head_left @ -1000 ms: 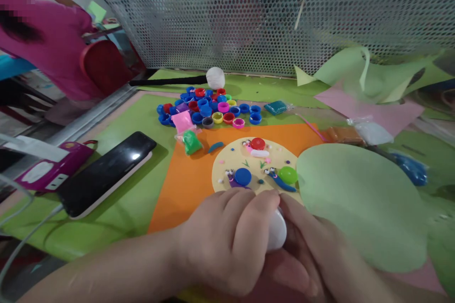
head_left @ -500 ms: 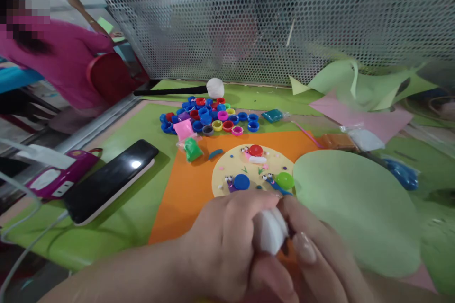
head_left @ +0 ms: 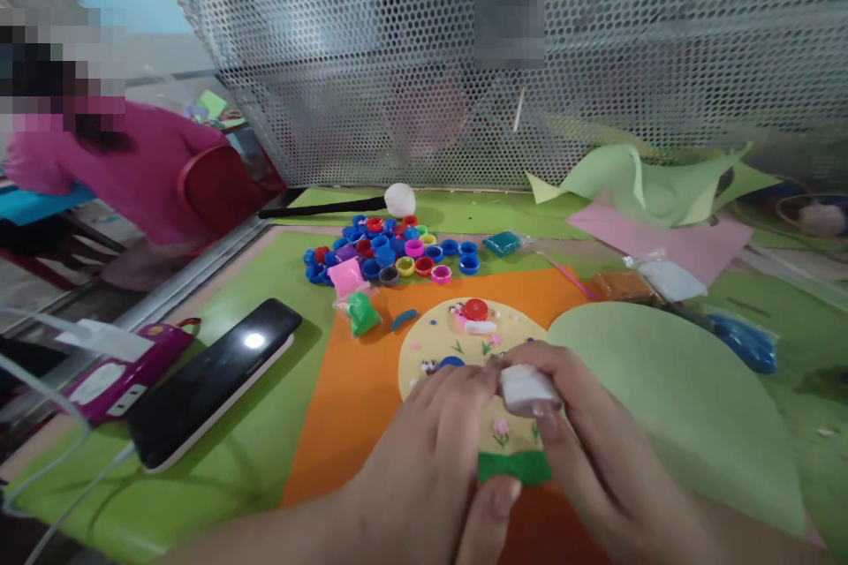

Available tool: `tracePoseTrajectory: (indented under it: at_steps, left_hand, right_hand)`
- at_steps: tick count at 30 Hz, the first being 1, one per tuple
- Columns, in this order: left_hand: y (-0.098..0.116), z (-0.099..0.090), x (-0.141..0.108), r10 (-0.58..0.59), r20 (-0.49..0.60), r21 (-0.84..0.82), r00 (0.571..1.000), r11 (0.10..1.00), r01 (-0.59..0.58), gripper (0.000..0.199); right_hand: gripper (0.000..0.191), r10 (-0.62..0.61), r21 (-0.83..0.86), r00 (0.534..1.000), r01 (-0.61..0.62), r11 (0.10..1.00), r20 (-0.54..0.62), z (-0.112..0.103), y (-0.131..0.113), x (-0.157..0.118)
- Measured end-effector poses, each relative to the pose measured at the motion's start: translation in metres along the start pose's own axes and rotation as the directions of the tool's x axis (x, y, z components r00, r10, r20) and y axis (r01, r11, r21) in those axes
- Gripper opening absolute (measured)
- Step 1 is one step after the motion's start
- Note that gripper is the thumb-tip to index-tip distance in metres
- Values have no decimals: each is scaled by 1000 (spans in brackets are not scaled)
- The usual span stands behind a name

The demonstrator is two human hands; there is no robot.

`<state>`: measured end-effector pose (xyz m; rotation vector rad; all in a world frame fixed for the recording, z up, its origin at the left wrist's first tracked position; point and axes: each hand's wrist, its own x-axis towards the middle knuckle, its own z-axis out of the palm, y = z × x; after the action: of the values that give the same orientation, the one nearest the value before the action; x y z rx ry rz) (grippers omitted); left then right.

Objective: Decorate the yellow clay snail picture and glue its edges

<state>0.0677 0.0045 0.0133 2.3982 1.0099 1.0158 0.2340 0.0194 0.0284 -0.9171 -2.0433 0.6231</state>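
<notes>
- My R hand point(head_left: 589, 433): index finger & thumb closed on a small white lump point(head_left: 528, 390), pinched btwn them.
- My L hand point(head_left: 430, 433): back up, fingertips right beside the lump's L edge, thumb lower & apart from the fingers; can't tell if its fingers grip anything.
- Lump's pos.: held over a round yellow card point(head_left: 437, 342), lower ctr of view.
- Card: has a red disc point(head_left: 475, 310) near the top, a green strip point(head_left: 503, 465) at the bottom, plus small leaf & flower shapes; partly hidden by my hands.
- Under the card: orange sheet point(head_left: 331, 441).
- R of card: big pale green paper oval point(head_left: 676, 406); beyond it, brown point(head_left: 623, 286), white point(head_left: 676, 278) & blue point(head_left: 742, 340) packets.
- Behind card: pile of bottle caps point(head_left: 381, 249), mostly blue, w/ pink point(head_left: 347, 278) & green point(head_left: 363, 314) packets in front.
- Far L on table: black phone point(head_left: 212, 388) next to a magenta power strip point(head_left: 142, 362).
- Bkgd: perforated metal panel point(head_left: 371, 88); at L, a person in a pink top point(head_left: 125, 159).
</notes>
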Motion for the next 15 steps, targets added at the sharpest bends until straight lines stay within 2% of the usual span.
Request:
tracePoseTrajectory:
  at_steps: [2,3,5,7,10,12,15]
  left_hand:
    - [3,-6,4,12,-34,32,999,999,-11,25]
    - [5,-9,7,-13,-14,30,1000,999,13,18]
    - [8,-15,12,-86,109,-9,990,996,87,10]
    - [11,-18,16,-98,219,-17,971,994,104,10]
    - [11,-14,17,-63,252,52,966,997,52,13]
    - [11,-10,16,-60,291,86,955,996,36,15]
    - [13,-7,14,-85,392,82,916,995,57,14]
  right_hand:
    - [11,17,35,999,-19,999,33,-3,1,0]
    - [10,5,44,998,-7,999,56,-4,1,1]
    - [10,-43,75,994,36,997,105,-5,1,2]
    - [22,-68,114,991,54,992,119,-5,0,2]
    - [37,-59,105,993,48,993,102,-4,0,1]
    - [38,-57,68,994,50,996,94,-3,2,-2]
    - [29,-55,30,994,52,998,90,-1,5,-4]
